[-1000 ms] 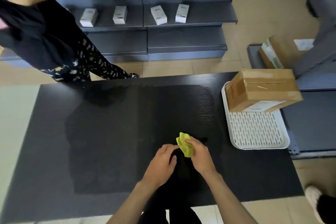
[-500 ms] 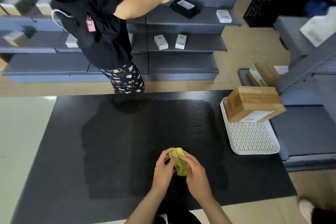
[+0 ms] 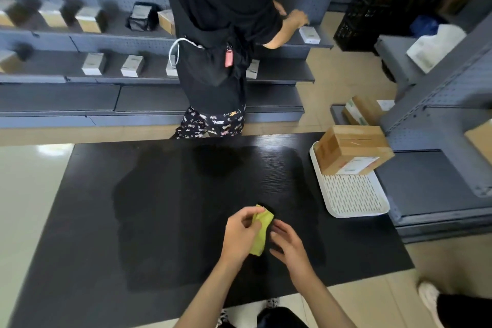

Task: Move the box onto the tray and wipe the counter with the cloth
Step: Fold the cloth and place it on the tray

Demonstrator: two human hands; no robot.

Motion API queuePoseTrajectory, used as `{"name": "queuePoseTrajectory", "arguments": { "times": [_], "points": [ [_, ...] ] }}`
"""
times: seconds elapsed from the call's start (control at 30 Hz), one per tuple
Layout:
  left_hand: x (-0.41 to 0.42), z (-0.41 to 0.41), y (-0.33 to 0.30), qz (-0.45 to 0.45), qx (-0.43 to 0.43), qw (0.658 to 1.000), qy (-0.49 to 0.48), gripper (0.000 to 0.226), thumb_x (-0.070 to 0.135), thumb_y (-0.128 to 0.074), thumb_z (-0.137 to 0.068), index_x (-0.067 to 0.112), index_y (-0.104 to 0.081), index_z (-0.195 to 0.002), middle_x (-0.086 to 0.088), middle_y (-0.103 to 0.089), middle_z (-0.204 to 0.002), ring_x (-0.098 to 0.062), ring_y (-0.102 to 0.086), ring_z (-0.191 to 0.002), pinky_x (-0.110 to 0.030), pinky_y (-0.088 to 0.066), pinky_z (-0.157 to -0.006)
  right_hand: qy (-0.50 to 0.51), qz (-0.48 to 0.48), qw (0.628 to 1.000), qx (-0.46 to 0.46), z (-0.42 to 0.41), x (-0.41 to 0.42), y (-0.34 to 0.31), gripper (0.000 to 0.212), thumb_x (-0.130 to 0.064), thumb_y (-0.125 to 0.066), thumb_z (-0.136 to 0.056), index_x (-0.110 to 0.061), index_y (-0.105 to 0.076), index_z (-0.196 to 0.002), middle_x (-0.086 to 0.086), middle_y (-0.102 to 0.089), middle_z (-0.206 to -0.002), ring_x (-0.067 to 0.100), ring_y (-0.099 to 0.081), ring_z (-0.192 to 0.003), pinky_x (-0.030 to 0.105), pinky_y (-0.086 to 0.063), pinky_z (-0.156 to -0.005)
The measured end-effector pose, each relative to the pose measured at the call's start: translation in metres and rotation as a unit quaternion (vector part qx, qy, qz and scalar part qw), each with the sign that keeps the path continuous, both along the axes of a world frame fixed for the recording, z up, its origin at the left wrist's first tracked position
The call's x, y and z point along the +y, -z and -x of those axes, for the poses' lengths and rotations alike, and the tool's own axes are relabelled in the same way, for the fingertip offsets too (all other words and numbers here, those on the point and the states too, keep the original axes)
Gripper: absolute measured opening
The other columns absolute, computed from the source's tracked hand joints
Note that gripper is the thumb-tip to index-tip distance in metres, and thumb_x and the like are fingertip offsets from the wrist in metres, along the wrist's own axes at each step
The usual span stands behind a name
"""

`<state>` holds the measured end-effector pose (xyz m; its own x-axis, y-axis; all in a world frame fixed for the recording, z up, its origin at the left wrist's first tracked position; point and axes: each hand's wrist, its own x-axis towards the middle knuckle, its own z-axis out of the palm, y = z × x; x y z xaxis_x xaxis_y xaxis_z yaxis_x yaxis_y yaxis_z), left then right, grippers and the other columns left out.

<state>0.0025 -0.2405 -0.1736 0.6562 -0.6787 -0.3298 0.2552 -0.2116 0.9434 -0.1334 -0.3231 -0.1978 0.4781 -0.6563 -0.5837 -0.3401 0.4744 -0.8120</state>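
Note:
The brown cardboard box (image 3: 351, 150) rests on the far end of the white slotted tray (image 3: 354, 198), which lies at the right edge of the black counter (image 3: 165, 210). A yellow-green cloth (image 3: 261, 231), folded small, is pinched in my left hand (image 3: 241, 237) just above the counter's near middle. My right hand (image 3: 288, 246) hovers beside the cloth with its fingers spread, apart from it. A duller, damp-looking patch covers the counter's centre.
A person in black (image 3: 215, 42) stands just beyond the counter's far edge, reaching to grey shelves (image 3: 106, 72) holding small boxes. Another cardboard box (image 3: 359, 112) sits on the floor at right, by grey racking (image 3: 439, 120). Someone's shoe (image 3: 428, 298) is at the lower right.
The cloth has passed from both hands into my left hand, and my right hand has let go. The view tilted up; the person beyond the counter shifted right.

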Motion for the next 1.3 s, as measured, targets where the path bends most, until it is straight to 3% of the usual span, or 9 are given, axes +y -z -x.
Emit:
{"name": "queuePoseTrajectory", "arguments": {
  "times": [0.13, 0.27, 0.33, 0.5, 0.73, 0.87, 1.0, 1.1, 1.3],
  "points": [
    [-0.009, 0.000, -0.020, 0.035, 0.023, 0.998, 0.048, 0.036, -0.007, -0.062, -0.090, 0.021, -0.080, -0.103, 0.005, -0.079, -0.109, -0.008, -0.072, -0.106, -0.022, -0.056, -0.088, 0.059, -0.175, 0.979, -0.081, 0.003, -0.007, -0.005, 0.036, -0.034, -0.055, -0.104, -0.034, -0.056, -0.140, 0.003, -0.073, -0.132, 0.024, -0.065, -0.128, 0.054, -0.049, -0.111],
    [-0.025, 0.002, -0.028, 0.052, 0.035, 0.996, 0.058, 0.034, -0.009, -0.058, -0.091, 0.016, -0.077, -0.104, -0.001, -0.077, -0.110, -0.015, -0.071, -0.107, -0.026, -0.056, -0.091, 0.084, -0.218, 0.959, -0.161, 0.010, -0.023, -0.010, 0.048, -0.030, -0.058, -0.098, -0.023, -0.056, -0.145, 0.014, -0.065, -0.141, 0.033, -0.059, -0.135, 0.053, -0.048, -0.111],
    [-0.036, 0.004, -0.027, 0.048, 0.044, 0.997, 0.048, 0.032, -0.009, -0.056, -0.092, 0.015, -0.075, -0.101, -0.002, -0.077, -0.106, -0.011, -0.071, -0.101, -0.025, -0.055, -0.085, 0.104, -0.194, 0.959, -0.181, 0.015, -0.034, -0.011, 0.050, -0.018, -0.058, -0.098, -0.021, -0.053, -0.147, 0.016, -0.064, -0.143, 0.035, -0.060, -0.133, 0.052, -0.052, -0.105],
    [-0.074, 0.009, -0.003, -0.005, -0.005, 0.999, 0.048, 0.034, -0.002, -0.058, -0.097, 0.024, -0.078, -0.089, 0.006, -0.076, -0.100, -0.008, -0.067, -0.098, -0.026, -0.050, -0.085, 0.150, -0.095, 0.972, -0.156, 0.041, -0.074, -0.009, 0.062, -0.002, -0.064, -0.094, -0.042, -0.054, -0.141, 0.013, -0.072, -0.129, 0.033, -0.069, -0.121, 0.054, -0.054, -0.099],
    [-0.166, 0.057, 0.040, -0.089, -0.035, 0.992, 0.085, 0.042, -0.002, -0.057, -0.098, 0.032, -0.081, -0.102, 0.011, -0.076, -0.117, -0.003, -0.066, -0.118, -0.030, -0.051, -0.105, 0.008, 0.139, 0.989, -0.047, 0.099, -0.174, 0.013, 0.039, -0.003, -0.067, -0.096, -0.031, -0.070, -0.123, -0.010, -0.070, -0.129, 0.012, -0.063, -0.126, 0.046, -0.050, -0.110],
    [-0.218, 0.088, 0.057, -0.139, -0.047, 0.981, 0.128, 0.035, 0.007, -0.059, -0.098, 0.031, -0.078, -0.116, 0.013, -0.074, -0.120, -0.005, -0.068, -0.114, -0.034, -0.055, -0.103, -0.038, 0.160, 0.986, 0.003, 0.133, -0.232, 0.038, 0.032, -0.005, -0.065, -0.098, -0.032, -0.074, -0.114, -0.012, -0.072, -0.123, -0.001, -0.060, -0.122, 0.034, -0.048, -0.106],
    [-0.269, 0.114, 0.066, -0.173, -0.068, 0.968, 0.170, 0.040, 0.004, -0.061, -0.093, 0.026, -0.074, -0.124, 0.011, -0.072, -0.122, -0.002, -0.067, -0.104, -0.017, -0.053, -0.090, -0.067, 0.180, 0.980, 0.047, 0.163, -0.282, 0.062, 0.034, -0.006, -0.065, -0.098, -0.037, -0.076, -0.107, -0.009, -0.073, -0.118, 0.006, -0.064, -0.117, 0.026, -0.048, -0.098],
    [-0.299, 0.129, 0.076, -0.197, -0.078, 0.956, 0.205, 0.048, -0.001, -0.063, -0.091, 0.024, -0.070, -0.131, 0.010, -0.068, -0.124, 0.000, -0.064, -0.100, -0.007, -0.049, -0.080, -0.090, 0.192, 0.973, 0.088, 0.179, -0.313, 0.075, 0.033, -0.009, -0.062, -0.100, -0.035, -0.070, -0.119, -0.007, -0.067, -0.128, 0.008, -0.059, -0.124, 0.029, -0.047, -0.107],
    [-0.341, 0.145, 0.092, -0.237, -0.117, 0.942, 0.205, 0.056, -0.007, -0.064, -0.087, 0.017, -0.066, -0.137, 0.005, -0.067, -0.128, -0.014, -0.065, -0.118, -0.033, -0.054, -0.104, -0.147, 0.196, 0.958, 0.148, 0.185, -0.363, 0.095, 0.046, -0.003, -0.056, -0.101, -0.029, -0.065, -0.138, 0.000, -0.046, -0.156, 0.017, -0.041, -0.147, 0.044, -0.040, -0.120]
  ]
}}
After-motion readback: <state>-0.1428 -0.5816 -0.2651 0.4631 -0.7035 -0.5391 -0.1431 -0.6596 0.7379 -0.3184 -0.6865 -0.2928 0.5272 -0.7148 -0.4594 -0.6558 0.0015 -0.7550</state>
